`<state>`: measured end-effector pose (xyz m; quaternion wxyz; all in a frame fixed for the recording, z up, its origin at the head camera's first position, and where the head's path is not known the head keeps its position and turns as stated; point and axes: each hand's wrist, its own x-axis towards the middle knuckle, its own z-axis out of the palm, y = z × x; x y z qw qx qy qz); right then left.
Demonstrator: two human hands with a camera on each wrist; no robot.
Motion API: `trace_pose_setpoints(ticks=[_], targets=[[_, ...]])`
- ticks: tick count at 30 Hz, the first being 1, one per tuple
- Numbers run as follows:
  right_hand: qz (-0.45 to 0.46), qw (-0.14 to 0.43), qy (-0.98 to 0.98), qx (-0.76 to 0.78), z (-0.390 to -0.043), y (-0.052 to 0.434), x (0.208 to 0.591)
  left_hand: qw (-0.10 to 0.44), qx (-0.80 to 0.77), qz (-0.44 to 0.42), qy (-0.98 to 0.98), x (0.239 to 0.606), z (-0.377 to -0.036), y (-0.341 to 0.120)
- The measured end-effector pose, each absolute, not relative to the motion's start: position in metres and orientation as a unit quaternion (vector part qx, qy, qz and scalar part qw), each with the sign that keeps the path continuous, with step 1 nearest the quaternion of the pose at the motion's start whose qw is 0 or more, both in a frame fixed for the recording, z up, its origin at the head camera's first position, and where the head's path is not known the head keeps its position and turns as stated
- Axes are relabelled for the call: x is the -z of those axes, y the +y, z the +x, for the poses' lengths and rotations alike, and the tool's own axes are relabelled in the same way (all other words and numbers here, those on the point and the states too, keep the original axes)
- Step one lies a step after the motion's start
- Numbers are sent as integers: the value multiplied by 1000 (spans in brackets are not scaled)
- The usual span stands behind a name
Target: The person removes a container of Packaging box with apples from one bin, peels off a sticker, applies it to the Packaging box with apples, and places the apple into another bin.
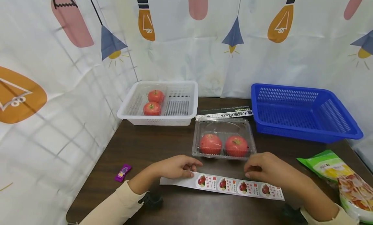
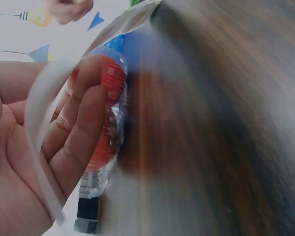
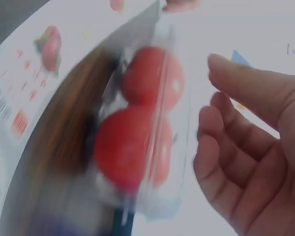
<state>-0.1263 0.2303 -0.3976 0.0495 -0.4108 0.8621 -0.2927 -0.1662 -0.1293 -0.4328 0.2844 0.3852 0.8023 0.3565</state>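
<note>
A clear plastic clamshell (image 1: 223, 139) with two red tomatoes inside stands mid-table. Just in front of it lies a long white sticker strip (image 1: 230, 184) printed with fruit labels. My left hand (image 1: 190, 171) pinches the strip near its left end. In the left wrist view the strip (image 2: 39, 128) curves across my left hand's fingers (image 2: 73, 142), close to the clamshell (image 2: 113, 113). My right hand (image 1: 250, 171) hovers over the strip's middle, just in front of the clamshell. The right wrist view shows its fingers (image 3: 236, 157) loosely curled and holding nothing, beside the clamshell (image 3: 137, 132).
A white perforated basket (image 1: 131, 111) with two tomatoes sits at the back left, and a blue basket (image 1: 306, 134) at the back right. A flat black pasta box (image 1: 224, 113) lies behind the clamshell. A purple wrapper (image 1: 122, 172) lies left, a green snack bag (image 1: 335, 166) right. Curtains enclose the table.
</note>
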Motion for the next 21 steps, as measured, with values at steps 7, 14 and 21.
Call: trace_pose_setpoints(ticks=[7,14,21], targets=[[-527,-117,800,260,-131,172,401,324,-424,374,758,426,-169,-122],[-565,-161,775,232,-125,130,413,381,-501,333,703,421,-171,-119],[-576,-194,766,209,-125,119,422,418,-558,304,649,422,-170,-120]])
